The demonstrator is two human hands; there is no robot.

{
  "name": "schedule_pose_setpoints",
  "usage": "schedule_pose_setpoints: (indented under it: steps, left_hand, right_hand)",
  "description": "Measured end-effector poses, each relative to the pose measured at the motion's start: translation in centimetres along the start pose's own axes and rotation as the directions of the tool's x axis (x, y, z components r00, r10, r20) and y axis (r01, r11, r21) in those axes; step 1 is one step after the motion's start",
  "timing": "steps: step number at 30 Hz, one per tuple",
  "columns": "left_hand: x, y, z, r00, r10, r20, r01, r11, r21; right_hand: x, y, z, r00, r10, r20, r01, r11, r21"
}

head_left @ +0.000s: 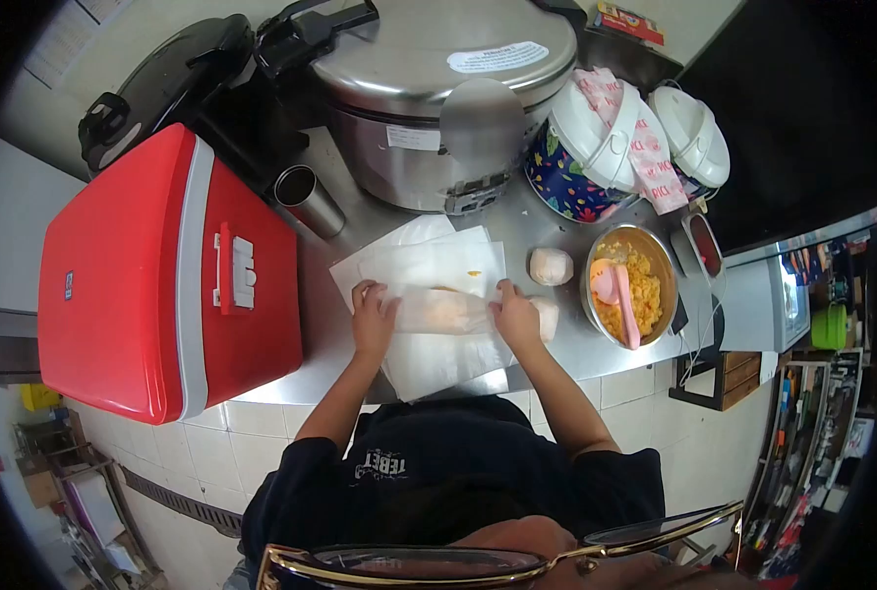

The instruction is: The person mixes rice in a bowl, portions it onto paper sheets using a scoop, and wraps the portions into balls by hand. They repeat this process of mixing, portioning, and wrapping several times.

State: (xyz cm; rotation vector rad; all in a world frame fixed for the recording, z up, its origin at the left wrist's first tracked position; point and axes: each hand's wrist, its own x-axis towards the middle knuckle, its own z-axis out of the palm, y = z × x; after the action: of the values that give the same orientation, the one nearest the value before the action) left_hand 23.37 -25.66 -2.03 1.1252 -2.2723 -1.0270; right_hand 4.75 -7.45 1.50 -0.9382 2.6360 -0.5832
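A sheet of white wrapping paper (pixel 443 313) is folded over in a long band, with something pale orange showing faintly through its middle. My left hand (pixel 373 313) grips the band's left end, and my right hand (pixel 515 315) pinches its right end. Beneath it lies a fanned stack of white paper sheets (pixel 434 366), with a small yellow crumb on top. One wrapped white packet (pixel 551 265) sits to the right of the stack. A second wrapped packet (pixel 549 317) is partly hidden behind my right hand.
A metal bowl (pixel 671 320) of yellow food with a pink spoon (pixel 623 305) stands on the right. A red cooler box (pixel 124 285) takes up the left. Behind are a metal cup (pixel 309 202), a large pressure cooker (pixel 389 157) and two lidded patterned pails (pixel 568 177).
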Motion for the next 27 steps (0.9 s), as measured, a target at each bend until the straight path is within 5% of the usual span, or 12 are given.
schedule_pose_setpoints:
  steps: [1,2,3,5,7,10,12,16,18,21,23,27]
  left_hand:
    - [-0.4,0.6,-0.3,0.964,0.264,-0.040,-0.253,0.952,0.172]
    - [-0.9,1.2,-0.4,0.861,0.508,-0.031,-0.468,0.814,0.344]
    - [-1.5,1.8,-0.1,0.864,0.503,-0.036,-0.462,0.818,0.344]
    - [-2.8,2.5,0.4,0.605,0.655,0.453,-0.765,0.637,0.100]
    - [-3.8,2.7,0.5,0.620,0.620,0.480,-0.749,0.649,0.130]
    - [-3.2,3.1,0.3,0.628,0.598,0.497,-0.747,0.641,0.173]
    - [-3.1,3.3,0.4,0.627,0.605,0.491,-0.753,0.632,0.183]
    - [-1.2,3.3,0.9,0.620,0.656,0.430,-0.774,0.604,0.193]
    - [-0.1,3.4,1.2,0.627,0.665,0.407,-0.767,0.619,0.170]
    - [1.4,4.4,1.7,0.684,0.664,0.304,-0.722,0.677,0.145]
    - [2.1,6.1,1.2,0.817,0.496,0.294,-0.555,0.815,0.165]
    - [2.9,7.5,0.9,0.860,0.460,0.220,-0.497,0.854,0.156]
  right_hand:
    - [1.1,0.0,-0.1,1.000,-0.009,-0.003,0.009,1.000,-0.003]
    - [2.8,0.2,-0.3,0.972,-0.195,-0.131,0.192,0.981,-0.035]
    - [4.5,0.3,-0.3,0.895,-0.371,-0.247,0.361,0.928,-0.087]
    - [8.0,-0.2,0.3,0.890,-0.434,-0.141,0.429,0.901,-0.068]
    - [10.4,-0.6,0.6,0.867,-0.497,-0.046,0.495,0.868,-0.042]
    - [13.2,-0.6,1.0,0.893,-0.390,0.225,0.424,0.897,-0.127]
    - [14.5,-0.4,0.9,0.823,-0.437,0.364,0.498,0.862,-0.093]
    - [16.0,-1.1,0.7,0.835,-0.377,0.401,0.332,0.926,0.180]
    - [16.8,-1.4,0.4,0.727,-0.484,0.487,0.512,0.855,0.084]
    - [16.8,-2.1,0.0,0.709,-0.453,0.540,0.489,0.868,0.085]
    - [15.5,-2.6,-0.8,0.741,-0.444,0.503,0.492,0.870,0.043]
    - [11.3,-3.8,-2.7,0.828,-0.452,0.332,0.525,0.833,-0.175]
